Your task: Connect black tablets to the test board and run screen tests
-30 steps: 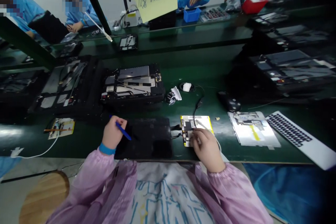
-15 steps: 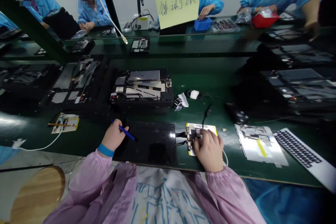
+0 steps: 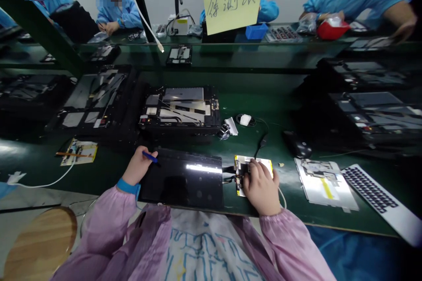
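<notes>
A blue pen-like stick is held in the closed fingers of my left hand, over the upper left corner of a dark glossy screen panel. The panel lies at the front edge of the bench, with a bright streak reflected on it. Short black ribbon cables link its right side to a circuit board with yellow edges. My right hand rests on that board, fingers and thumb bent over it, hiding much of its surface. A black cable runs to the board's top edge.
Behind the panel lies an opened device stack; more stacks flank it. To the right are a black mouse, a metal plate and a white keyboard. A yellow note hangs ahead. Co-workers in blue sit across the bench.
My left hand has drawn slightly left with the blue stick, which now shows shorter. The bright reflection on the panel has grown longer. My right hand stays on the board.
</notes>
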### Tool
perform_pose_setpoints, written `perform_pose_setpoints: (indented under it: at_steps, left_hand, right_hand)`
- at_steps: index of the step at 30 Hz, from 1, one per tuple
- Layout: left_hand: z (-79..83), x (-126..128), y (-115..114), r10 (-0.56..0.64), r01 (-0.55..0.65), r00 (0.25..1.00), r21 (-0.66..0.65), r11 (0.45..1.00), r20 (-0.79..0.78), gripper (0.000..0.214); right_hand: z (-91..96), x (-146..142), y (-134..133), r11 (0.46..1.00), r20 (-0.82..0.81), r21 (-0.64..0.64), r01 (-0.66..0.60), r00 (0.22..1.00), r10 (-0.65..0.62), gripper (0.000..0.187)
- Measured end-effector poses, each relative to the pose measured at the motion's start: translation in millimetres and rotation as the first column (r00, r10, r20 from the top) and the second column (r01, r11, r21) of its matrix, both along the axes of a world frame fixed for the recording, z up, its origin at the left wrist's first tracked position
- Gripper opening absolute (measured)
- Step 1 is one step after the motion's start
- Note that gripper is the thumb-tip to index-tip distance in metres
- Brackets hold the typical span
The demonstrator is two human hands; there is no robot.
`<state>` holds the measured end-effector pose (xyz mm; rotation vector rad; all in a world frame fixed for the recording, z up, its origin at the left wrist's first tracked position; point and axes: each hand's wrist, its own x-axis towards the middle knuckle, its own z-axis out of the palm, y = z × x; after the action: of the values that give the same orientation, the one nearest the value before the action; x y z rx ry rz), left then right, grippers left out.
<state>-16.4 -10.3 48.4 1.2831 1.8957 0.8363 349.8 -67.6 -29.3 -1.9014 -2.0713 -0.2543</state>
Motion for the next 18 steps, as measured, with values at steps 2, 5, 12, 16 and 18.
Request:
perform_pose_setpoints:
  at_steps: [2,5,12,16,18]
  left_hand:
    - [-3.8,0.1,5.5,0.033,-0.031,0.99,-0.012,0.999,0.136,0.031]
    - [-9.8,2.2,14.6,0.022,-0.031,0.984,0.048,0.998,0.176,0.03]
    - [-18.7,5.7,19.7,-0.057,0.045,0.997,0.189,0.981,0.06,0.023]
    - [-23.5,5.2,16.2,-0.08,0.066,0.995,0.207,0.976,0.061,0.027]
    - [-26.0,4.6,15.1,-0.089,0.072,0.994,0.222,0.972,0.069,0.029]
  right_hand:
    - [2.7,-0.8,1.0,1.0,0.055,-0.02,-0.013,0.998,0.014,0.034]
    - [5.3,-0.9,1.7,0.999,0.109,-0.039,-0.017,0.994,0.021,0.032]
    - [12.7,-1.4,1.8,0.999,0.0,-0.041,-0.001,1.0,0.001,0.038]
    - [37.6,-41.5,-7.4,0.982,-0.206,0.047,-0.18,0.961,0.186,0.041]
    - [49.5,-68.3,-15.3,0.898,-0.242,0.017,-0.44,0.87,0.43,0.034]
